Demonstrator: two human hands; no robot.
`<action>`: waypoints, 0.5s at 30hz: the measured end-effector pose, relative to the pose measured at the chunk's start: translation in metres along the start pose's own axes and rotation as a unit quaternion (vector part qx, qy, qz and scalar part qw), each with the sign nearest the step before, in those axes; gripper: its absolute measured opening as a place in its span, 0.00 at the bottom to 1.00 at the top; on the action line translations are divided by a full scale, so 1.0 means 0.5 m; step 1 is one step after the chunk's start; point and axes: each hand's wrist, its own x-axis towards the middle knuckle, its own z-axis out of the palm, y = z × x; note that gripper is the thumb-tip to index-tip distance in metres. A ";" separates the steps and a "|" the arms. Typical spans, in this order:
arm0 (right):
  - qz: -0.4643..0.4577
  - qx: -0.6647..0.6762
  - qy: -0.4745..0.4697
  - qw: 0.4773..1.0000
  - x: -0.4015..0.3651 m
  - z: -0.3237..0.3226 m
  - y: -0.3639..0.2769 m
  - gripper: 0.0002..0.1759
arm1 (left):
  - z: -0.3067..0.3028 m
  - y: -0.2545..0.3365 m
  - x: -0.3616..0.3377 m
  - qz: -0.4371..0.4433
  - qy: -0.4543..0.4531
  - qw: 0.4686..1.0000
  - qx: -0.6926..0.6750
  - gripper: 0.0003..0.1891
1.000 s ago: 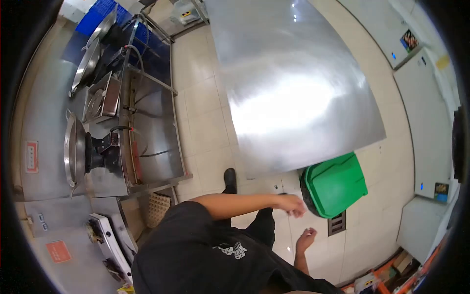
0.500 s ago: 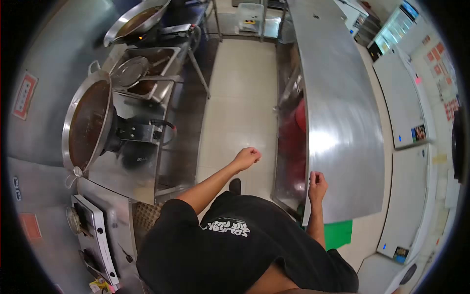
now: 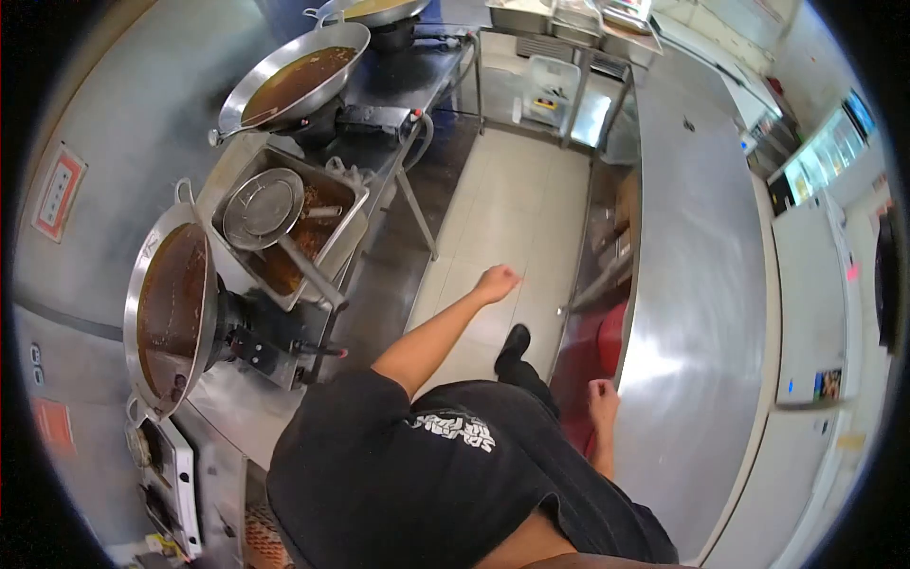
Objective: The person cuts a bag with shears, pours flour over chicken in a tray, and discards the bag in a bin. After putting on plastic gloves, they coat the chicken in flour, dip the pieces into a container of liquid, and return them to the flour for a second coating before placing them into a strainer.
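Note:
My left hand (image 3: 498, 283) hangs in front of me over the tiled floor, its fingers curled into a loose fist with nothing showing in it. Beside the near left edge of the long steel counter (image 3: 692, 256) is my right hand (image 3: 603, 398), its fingers also curled in and nothing showing from them. Left of my left hand, a steel tray (image 3: 355, 204) holds brown food bits, and a round mesh strainer (image 3: 265, 204) with a long handle lies across it. A large wok (image 3: 133, 313) of dark brown liquid stands nearest on the left.
Farther along the left bench sits a second wok (image 3: 227, 109) of brown liquid, with another wok (image 3: 384, 11) behind it. A white portable stove (image 3: 185, 488) is at the lower left. White chest freezers (image 3: 810, 303) line the right. A clear plastic bin (image 3: 552, 85) stands at the aisle's end.
I have stepped forward along the aisle, and a foot now shows ahead of me. The woks and strainer appear closer. Both hands stay curled; the right one sits lower beside the counter edge.

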 end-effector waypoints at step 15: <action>-0.234 -0.115 -0.111 0.959 1.028 0.097 -0.615 0.15 | -0.220 -0.480 0.285 -0.163 -0.132 0.904 0.372 0.15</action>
